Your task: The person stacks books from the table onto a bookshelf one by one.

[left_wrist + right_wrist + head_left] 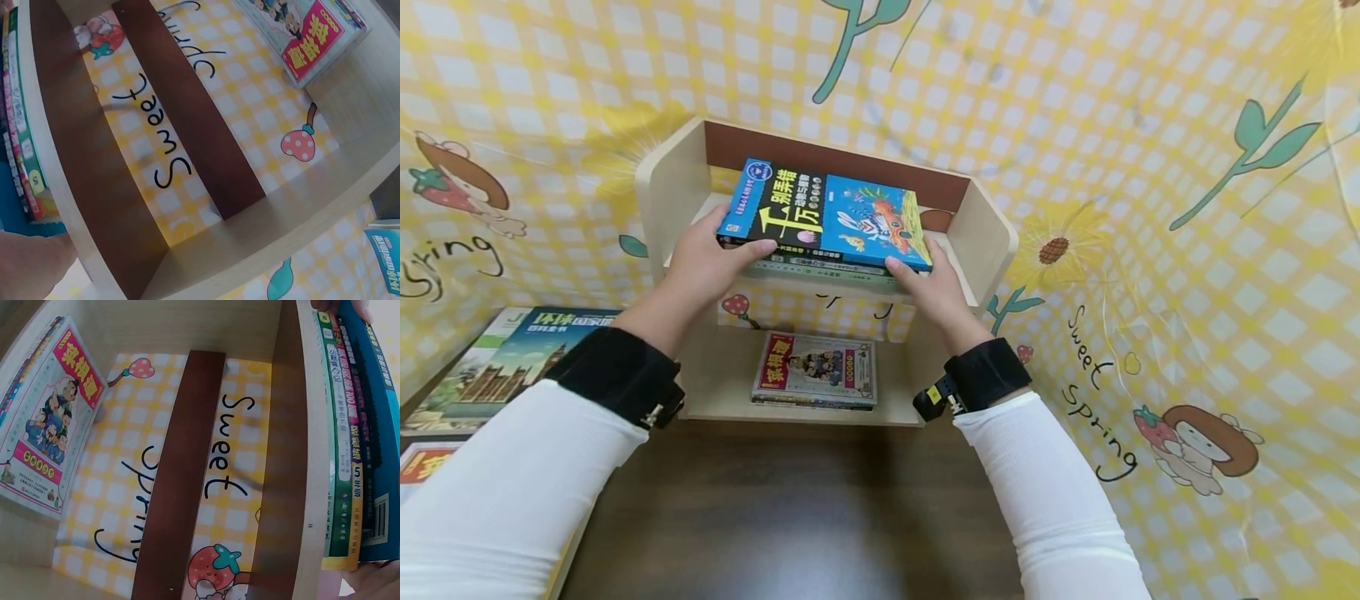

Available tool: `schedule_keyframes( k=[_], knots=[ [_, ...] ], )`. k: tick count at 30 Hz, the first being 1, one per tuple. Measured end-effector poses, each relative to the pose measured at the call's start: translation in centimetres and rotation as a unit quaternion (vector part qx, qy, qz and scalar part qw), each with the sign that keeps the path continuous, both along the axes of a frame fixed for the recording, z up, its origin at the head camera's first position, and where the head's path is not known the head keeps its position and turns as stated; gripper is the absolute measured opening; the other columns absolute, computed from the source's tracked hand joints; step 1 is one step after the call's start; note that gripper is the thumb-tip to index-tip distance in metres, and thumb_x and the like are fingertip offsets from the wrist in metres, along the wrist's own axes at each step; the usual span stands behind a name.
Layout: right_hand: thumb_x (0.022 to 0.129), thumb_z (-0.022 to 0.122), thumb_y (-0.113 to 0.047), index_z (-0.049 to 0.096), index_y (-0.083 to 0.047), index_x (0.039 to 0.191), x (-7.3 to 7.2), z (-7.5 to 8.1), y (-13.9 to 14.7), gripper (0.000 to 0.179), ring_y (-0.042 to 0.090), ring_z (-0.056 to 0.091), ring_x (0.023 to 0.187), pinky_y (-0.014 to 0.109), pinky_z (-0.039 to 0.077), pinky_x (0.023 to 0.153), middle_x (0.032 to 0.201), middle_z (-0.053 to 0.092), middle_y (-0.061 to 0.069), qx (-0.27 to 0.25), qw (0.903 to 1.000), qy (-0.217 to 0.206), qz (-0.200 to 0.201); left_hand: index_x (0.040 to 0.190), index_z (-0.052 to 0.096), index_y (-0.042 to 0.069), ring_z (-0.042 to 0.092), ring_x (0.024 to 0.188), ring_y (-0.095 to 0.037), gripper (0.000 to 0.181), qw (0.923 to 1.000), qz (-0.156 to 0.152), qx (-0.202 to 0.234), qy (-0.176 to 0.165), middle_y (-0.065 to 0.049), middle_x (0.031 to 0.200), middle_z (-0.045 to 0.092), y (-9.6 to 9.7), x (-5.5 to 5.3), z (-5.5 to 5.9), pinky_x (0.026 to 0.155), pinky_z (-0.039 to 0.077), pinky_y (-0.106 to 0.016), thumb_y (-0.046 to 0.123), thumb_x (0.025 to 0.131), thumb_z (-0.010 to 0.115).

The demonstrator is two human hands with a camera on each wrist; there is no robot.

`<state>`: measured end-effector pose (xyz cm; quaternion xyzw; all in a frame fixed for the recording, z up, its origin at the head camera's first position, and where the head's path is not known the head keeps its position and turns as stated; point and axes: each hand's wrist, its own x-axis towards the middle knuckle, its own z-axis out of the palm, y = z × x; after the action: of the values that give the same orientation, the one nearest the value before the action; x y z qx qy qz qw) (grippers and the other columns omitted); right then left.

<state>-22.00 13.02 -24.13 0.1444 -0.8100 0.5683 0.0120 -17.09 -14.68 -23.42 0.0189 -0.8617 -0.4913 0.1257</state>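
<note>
A blue and black children's book [868, 221] with a cartoon rabbit cover lies flat across the top of a small wooden shelf unit. My left hand [700, 258] grips its left end, thumb over the front edge of the cover. At the opposite end my right hand [936, 287] holds it the same way, thumb on the near corner. Beneath it, a stack of thinner books [820, 269] shows green and pale spines. The right wrist view shows those spines [340, 456] side by side, with the blue book [386, 419] slightly angled off them and its barcode visible.
On the shelf's lower board [715, 400] lies a small pile of comic books [820, 371]. The unit's side panels [988, 242] rise beside the upper board. Larger books [512, 367] lie at the left. A yellow checked cloth [1112, 208] hangs behind.
</note>
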Motion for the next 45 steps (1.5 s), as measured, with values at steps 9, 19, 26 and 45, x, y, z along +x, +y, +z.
schedule_keyframes(
  k=[9, 19, 26, 45],
  knots=[
    [0.093, 0.063, -0.036, 0.026, -0.016, 0.153, -1.0, -0.1, -0.5, 0.073, 0.021, 0.034, 0.133, 0.041, 0.031, 0.111, 0.151, 0.032, 0.007, 0.014, 0.9997, 0.012, -0.016, 0.156, 0.017, 0.014, 0.026, 0.141, -0.037, 0.088, 0.9996, 0.007, -0.029, -0.005, -0.018, 0.155, 0.028, -0.3, -1.4, 0.0, 0.113, 0.025, -0.054, 0.053, 0.090, 0.059],
    [0.093, 0.061, -0.039, 0.014, -0.016, 0.156, -1.5, -0.2, -0.9, 0.081, 0.020, 0.021, 0.144, 0.040, 0.025, 0.116, 0.159, 0.021, 0.005, 0.044, 0.9979, -0.003, -0.047, 0.156, 0.017, 0.015, 0.029, 0.141, -0.034, 0.087, 0.9992, 0.020, -0.034, 0.000, -0.015, 0.154, 0.032, -0.2, -2.2, -0.3, 0.113, 0.026, -0.053, 0.051, 0.089, 0.059],
    [0.094, 0.060, -0.040, 0.012, -0.017, 0.156, -1.7, 0.0, -0.8, 0.082, 0.020, 0.018, 0.146, 0.040, 0.022, 0.117, 0.160, 0.019, 0.004, 0.054, 0.9971, -0.013, -0.052, 0.155, 0.019, 0.014, 0.032, 0.139, -0.034, 0.084, 0.9987, 0.016, -0.047, 0.005, -0.016, 0.153, 0.034, -0.1, -2.1, -0.1, 0.112, 0.028, -0.053, 0.048, 0.091, 0.059],
    [0.089, 0.070, -0.033, 0.010, -0.008, 0.156, 4.3, -2.4, 0.7, 0.093, 0.027, 0.005, 0.148, 0.048, 0.014, 0.118, 0.162, 0.003, 0.012, 0.158, 0.9732, 0.157, -0.057, 0.156, 0.013, 0.014, 0.030, 0.137, -0.042, 0.093, 0.9965, -0.013, -0.055, 0.062, -0.020, 0.153, 0.028, -1.4, 0.7, -2.2, 0.108, 0.028, -0.062, 0.043, 0.087, 0.069]
  ],
)
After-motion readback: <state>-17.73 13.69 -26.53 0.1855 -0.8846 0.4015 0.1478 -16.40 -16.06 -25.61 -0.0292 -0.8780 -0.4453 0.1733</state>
